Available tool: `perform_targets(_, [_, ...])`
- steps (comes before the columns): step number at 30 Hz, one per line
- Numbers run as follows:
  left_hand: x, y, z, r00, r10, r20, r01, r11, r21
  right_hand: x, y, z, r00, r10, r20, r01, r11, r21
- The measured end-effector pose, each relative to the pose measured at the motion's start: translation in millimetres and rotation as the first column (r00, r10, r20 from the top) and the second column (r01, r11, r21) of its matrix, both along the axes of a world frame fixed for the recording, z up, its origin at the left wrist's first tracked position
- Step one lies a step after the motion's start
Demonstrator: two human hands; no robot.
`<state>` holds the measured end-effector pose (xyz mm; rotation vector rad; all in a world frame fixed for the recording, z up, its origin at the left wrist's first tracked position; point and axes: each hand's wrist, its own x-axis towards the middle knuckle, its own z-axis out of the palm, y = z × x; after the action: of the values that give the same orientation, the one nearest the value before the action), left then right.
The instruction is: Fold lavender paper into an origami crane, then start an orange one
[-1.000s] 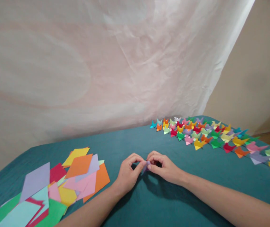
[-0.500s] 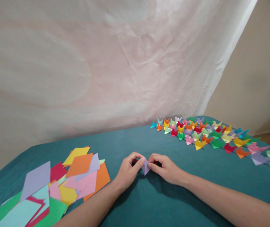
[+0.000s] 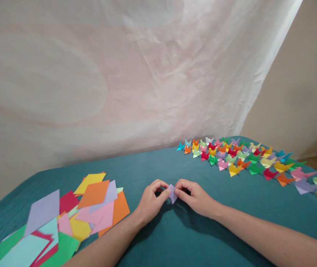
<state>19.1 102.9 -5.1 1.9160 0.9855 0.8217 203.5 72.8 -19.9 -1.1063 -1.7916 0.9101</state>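
Note:
A small folded piece of lilac origami paper (image 3: 172, 195) is held up between my two hands, above the middle of the table. My left hand (image 3: 153, 197) pinches its left side between thumb and forefinger. On the other side, the thumb and forefinger of my right hand (image 3: 191, 194) grip its right edge. The paper shows as a small diamond with its point downward; the fingertips cover its side corners.
Loose coloured paper sheets, an orange one (image 3: 94, 194) and a lilac one (image 3: 43, 211) among them, overlap at the left. Rows of folded paper birds, such as a yellow bird (image 3: 234, 170), stand at the right on the teal tablecloth (image 3: 147, 167). A pale cloth (image 3: 136, 74) hangs behind.
The lilac paper has turned slightly and now shows a flatter, wider diamond face. Both hands have shifted very little and keep their pinch on it.

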Motion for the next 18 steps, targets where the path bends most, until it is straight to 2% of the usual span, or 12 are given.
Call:
perform_targets(5, [-0.7,2.4,-6.0,0.998,0.033,0.055,-0.033,0.999,-0.010,1.6,0.9,-0.3,0.997,-0.049,-0.065,0.045,0.997,-0.057])
perform_targets(12, [0.6,2.3,-10.0,0.990,0.076,0.114,-0.063,0.991,-0.118,1.1,0.6,0.0,0.993,-0.090,-0.082,0.083,0.993,-0.085])
perform_targets(18, [0.8,3.6,-12.0,0.988,0.094,0.126,-0.080,0.991,-0.108,-1.4,-0.4,-1.0,0.989,-0.132,-0.065,0.127,0.988,-0.084])
